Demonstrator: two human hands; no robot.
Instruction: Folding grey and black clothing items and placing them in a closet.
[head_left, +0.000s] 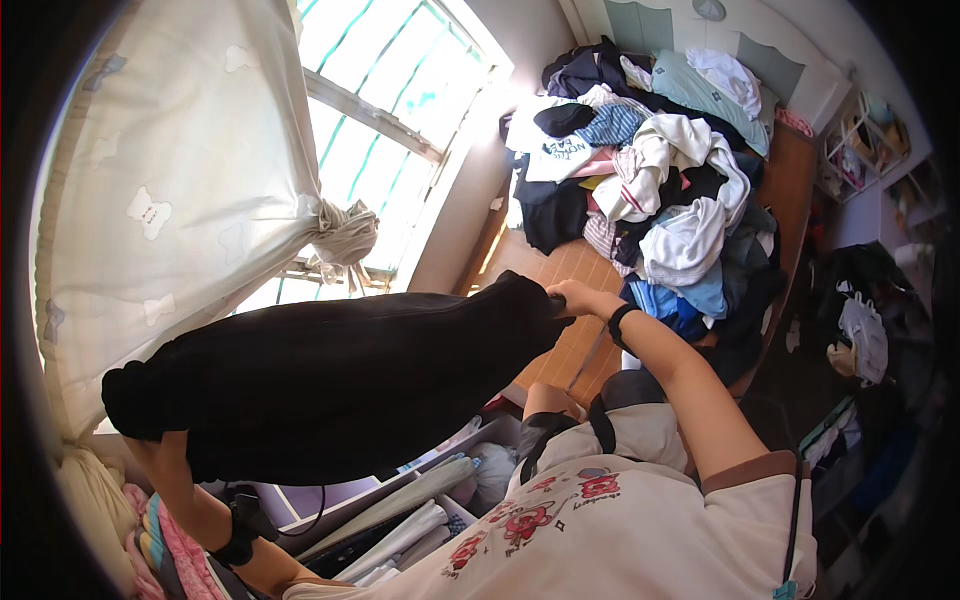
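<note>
A black cloth garment (352, 375) stretches between my two arms, held up in front of my body. My right hand (576, 297) grips its far end, near the wooden surface, with the fingers closed on a bunched edge. At the left end of the garment, my left hand (154, 448) shows little more than the wrist. Its fingers are hidden by the dark cloth, so their grip cannot be seen. The cloth hangs in a broad panel over an open drawer (330, 495). What kind of garment it is, I cannot tell.
A large heap of mixed clothes (682, 240) covers much of the wooden bed board (570, 281). Beside the barred window (390, 112) hangs a knotted curtain (187, 187). Rolled plastic-like bundles (405, 487) lie below the garment. Shelves (862, 150) stand at the right.
</note>
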